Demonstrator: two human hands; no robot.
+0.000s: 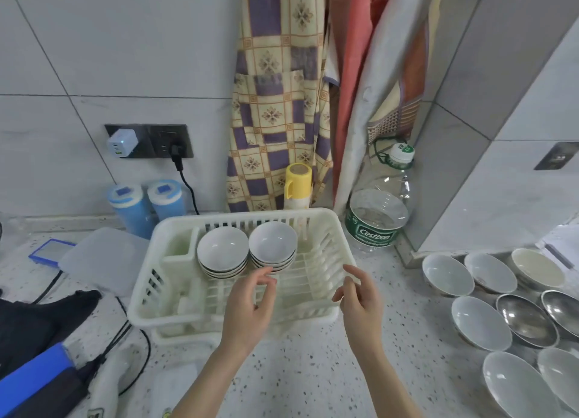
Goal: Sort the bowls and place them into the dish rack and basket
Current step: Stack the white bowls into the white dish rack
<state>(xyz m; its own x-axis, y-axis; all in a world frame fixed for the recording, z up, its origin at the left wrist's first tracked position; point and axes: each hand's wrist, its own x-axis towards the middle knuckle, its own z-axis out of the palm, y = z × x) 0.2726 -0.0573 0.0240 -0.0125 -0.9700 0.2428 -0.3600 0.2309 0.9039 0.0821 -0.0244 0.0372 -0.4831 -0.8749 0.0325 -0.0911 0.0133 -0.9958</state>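
1. Speckled countertop (313,370): carries everything listed below.
2. Patterned cloth (275,98): checked purple and cream, hanging against the tiled wall behind the rack.
3. White plastic dish rack (326,229): slatted, centre of the counter, with a utensil compartment at its left side.
4. Loose bowls, right side of the counter: white bowls (481,322) and metal bowls (526,320) set close together in rows, well apart from the rack.
5. Water bottle (376,220): clear plastic with a green label, just right of the rack's far corner.
6. Two stacks of white bowls in the rack's far half: left stack (223,250) beside right stack (272,241), both tilted toward the camera, rims touching or nearly so.
7. Left hand (247,308): over the rack's near edge, fingers loosely curled, holding nothing; fingertips just in front of the stacks.
8. Right hand (360,305): over the rack's near right corner, fingers relaxed and apart, holding nothing.
9. Yellow-capped bottle (297,182): upright behind the rack.
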